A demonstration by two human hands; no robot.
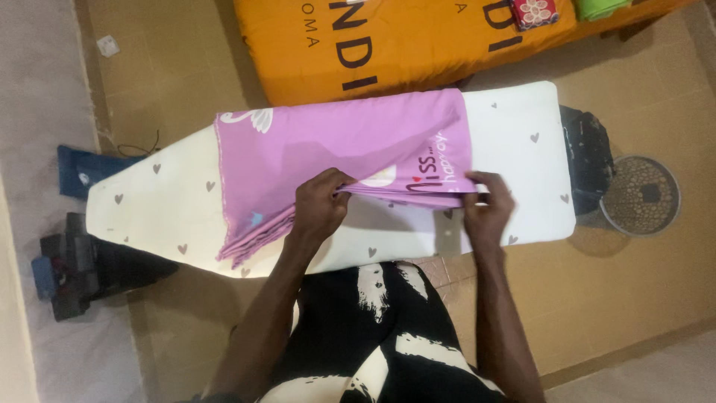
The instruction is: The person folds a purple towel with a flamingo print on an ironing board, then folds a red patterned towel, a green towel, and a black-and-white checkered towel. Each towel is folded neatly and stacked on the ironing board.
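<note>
Currently: pink cloth, folded, lies across the ironing board. Your left hand and right hand each pinch its near folded edge. Keep both grips level, layers aligned, edge taut, so the fold stays straight.

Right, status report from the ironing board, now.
Left hand and right hand both pinching near edge of folded pink cloth. Cloth lies across ironing board. Nothing else on board.
</note>
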